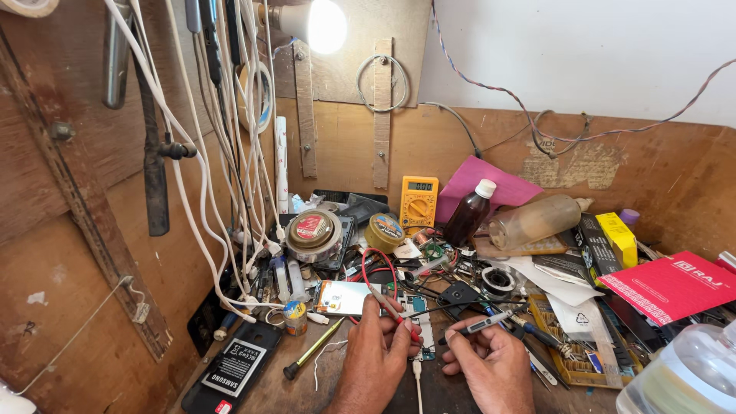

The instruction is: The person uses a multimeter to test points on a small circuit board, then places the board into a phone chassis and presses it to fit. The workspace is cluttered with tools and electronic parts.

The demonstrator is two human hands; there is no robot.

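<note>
A: Left hand?
B: Closed on red probe, tip at the circuit board.
A: Right hand?
B: Pinching black probe, just right of the board, which lies on the surface.

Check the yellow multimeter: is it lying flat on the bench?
No, the multimeter stands upright, leaning against the back board.

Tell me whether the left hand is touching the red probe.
Touching. The head view shows the left hand with its fingers pinched around the red probe above the circuit board.
</note>
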